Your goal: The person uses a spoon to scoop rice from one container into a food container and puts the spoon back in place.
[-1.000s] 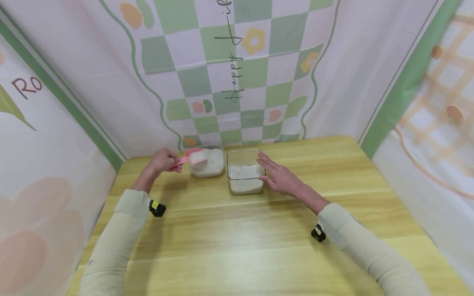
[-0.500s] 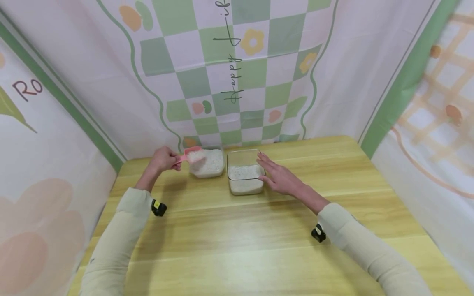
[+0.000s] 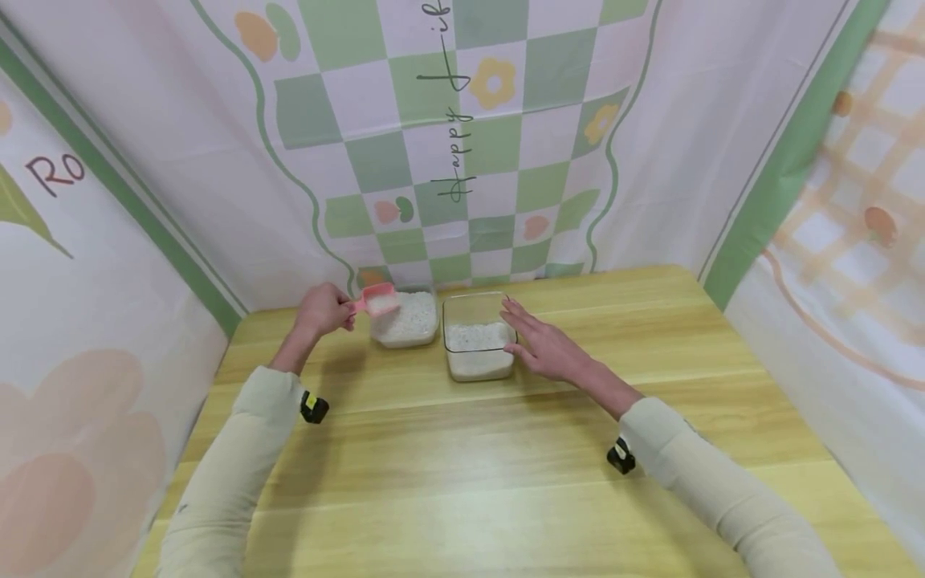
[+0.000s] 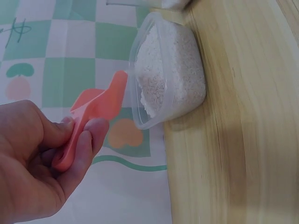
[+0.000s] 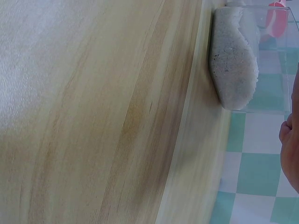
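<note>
Left hand point(image 3: 323, 311) has its fingers point(image 4: 88, 140) clamped on the handle of a pink scoop point(image 3: 377, 300), thumb on top. Scoop carries white grains and sits raised over the left rim of the left container point(image 3: 406, 319), a clear tub full of the same grains at the desk's point(image 3: 462, 474) far edge. Right hand point(image 3: 547, 347) lies flat, fingers apart and straight, resting against the right wall of the right container point(image 3: 478, 347), a clear square tub partly filled with grains. The two tubs stand just beside each other, not touching as far as I can tell. Checked cloth backdrop point(image 3: 462, 160) rises right behind them.
</note>
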{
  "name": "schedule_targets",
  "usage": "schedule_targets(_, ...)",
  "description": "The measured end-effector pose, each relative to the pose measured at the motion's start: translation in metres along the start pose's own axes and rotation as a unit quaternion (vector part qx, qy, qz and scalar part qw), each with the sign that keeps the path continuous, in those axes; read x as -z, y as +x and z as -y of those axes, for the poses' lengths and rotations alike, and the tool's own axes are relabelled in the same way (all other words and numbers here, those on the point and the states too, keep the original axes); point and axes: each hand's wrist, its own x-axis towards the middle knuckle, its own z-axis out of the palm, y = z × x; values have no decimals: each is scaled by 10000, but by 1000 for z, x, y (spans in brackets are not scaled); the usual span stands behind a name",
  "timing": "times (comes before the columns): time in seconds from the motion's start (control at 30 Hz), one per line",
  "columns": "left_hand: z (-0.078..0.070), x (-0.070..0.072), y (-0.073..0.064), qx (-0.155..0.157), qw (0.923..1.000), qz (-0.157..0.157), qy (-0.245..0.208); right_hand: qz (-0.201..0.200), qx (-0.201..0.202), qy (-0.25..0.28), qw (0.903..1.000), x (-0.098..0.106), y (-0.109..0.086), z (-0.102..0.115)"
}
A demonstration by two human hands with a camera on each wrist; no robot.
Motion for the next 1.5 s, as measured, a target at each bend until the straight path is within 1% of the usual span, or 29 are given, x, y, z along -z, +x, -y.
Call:
schedule_targets(0.2,-6,-3,-2,-22,9996,-81,284,-56,6,24,10000,-1,0,0)
schedule_targets(0.4,-13,-5,-5,-4,9989,-151,455,-61,-31,33,10000,-1,0,0)
schedule_targets(0.5,-17,-6,-5,-64,9979,-236,594,-46,-55,52,10000,0,-1,1)
schedule_targets(0.6,-19,-9,-5,-210,9946,-423,927,-43,-50,65,10000,0,-1,1)
schedule_targets(0.67,-20,-11,-5,-381,9897,-578,1255,-35,-45,67,10000,0,-1,1)
schedule_targets(0.73,-21,-13,-5,-596,9818,-743,1643,-30,-53,67,10000,0,-1,0)
schedule_targets(0.87,-24,-18,-6,-951,9616,-983,2379,-9,-82,50,10000,0,-1,0)
schedule_targets(1.0,-25,-22,-8,-1111,9460,-1149,2822,-11,-75,53,10000,-1,0,-1)
schedule_targets(1.1,-27,-23,-10,-1215,9381,-1259,2991,-29,-56,43,10000,-1,0,-1)
schedule_targets(1.17,-27,-23,-10,-1249,9385,-1277,2956,-50,-27,42,10000,-1,0,-1)
schedule_targets(1.27,-28,-21,-9,-1274,9465,-1289,2671,-53,-4,28,10000,-2,0,-1)
schedule_targets(1.37,-30,-17,-9,-1356,9561,-1301,2248,-39,2,27,10000,-2,0,-2)
schedule_targets(1.43,-32,-15,-11,-1456,9604,-1271,2009,-23,-16,30,10000,-2,0,-2)
schedule_targets(1.5,-35,-13,-13,-1572,9625,-1225,1843,-32,-21,43,10000,-2,0,-2)
